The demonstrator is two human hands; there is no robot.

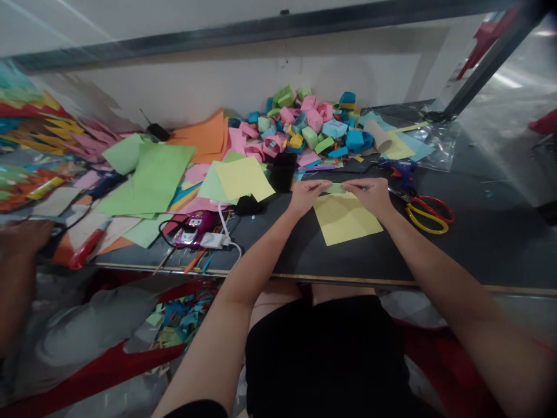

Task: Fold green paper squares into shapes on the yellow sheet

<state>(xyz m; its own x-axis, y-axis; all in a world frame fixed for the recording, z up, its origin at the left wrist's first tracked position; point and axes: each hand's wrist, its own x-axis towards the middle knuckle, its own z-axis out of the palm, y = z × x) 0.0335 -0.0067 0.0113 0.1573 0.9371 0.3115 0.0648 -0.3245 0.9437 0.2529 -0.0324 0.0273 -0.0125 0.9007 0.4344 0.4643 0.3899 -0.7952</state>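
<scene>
I count two hands at work, right of centre in the frame, and one small green strip (336, 188) between them. My left hand (307, 195) has its fingers clamped on the strip's left end; my right hand (371, 193) has its fingers clamped on the right end. The strip's long axis runs left to right, nearly level, just above the far edge of one yellow sheet (348, 220).

Right of my right hand I get one blue glue gun (404, 172) and, nearer me, one pair of scissors (429, 215) with a red and a yellow handle, both handles towards the right. One cardboard tube (378, 136) lies upper right of centre, beside a heap of folded paper pieces (314, 121) too jumbled to count. One purple power strip (194, 229) sits left of centre, among loose coloured sheets (150, 180).

The surface (483, 232) is dark with a light brown front edge. A pale wall (243, 87) stands behind it, a dark metal bar (217, 42) crossing the top. At the left edge I see one co-worker's hand (28, 237), blurred, near one red-handled tool (87, 249).
</scene>
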